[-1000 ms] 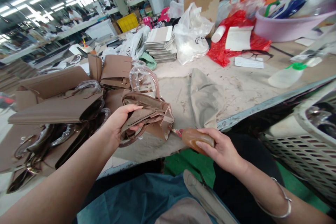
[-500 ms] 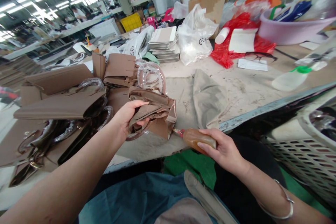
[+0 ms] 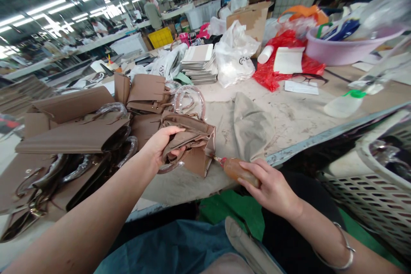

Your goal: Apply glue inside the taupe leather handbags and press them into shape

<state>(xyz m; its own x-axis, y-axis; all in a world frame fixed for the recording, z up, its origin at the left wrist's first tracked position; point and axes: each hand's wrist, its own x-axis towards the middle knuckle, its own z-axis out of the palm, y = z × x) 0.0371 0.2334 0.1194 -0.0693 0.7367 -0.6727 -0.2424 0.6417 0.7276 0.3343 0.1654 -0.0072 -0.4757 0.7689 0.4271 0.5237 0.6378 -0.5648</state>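
Workbench, cluttered, spanning mid-frame. Head view: at centre, we list the left hand, fingers closed on a brown bag; right of it, the right hand, curled round an amber bottle, its nozzle now slightly higher along the bag's edge: edge work seems advancing.

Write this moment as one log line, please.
left grip: holds bag | right grip: holds bottle | tip: near bag edge, contact unclear | other bags: on table, left

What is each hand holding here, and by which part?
The left hand holds a brown bag by its bunched material, thumb on top. The right hand grips an amber bottle around the end away from the bag.
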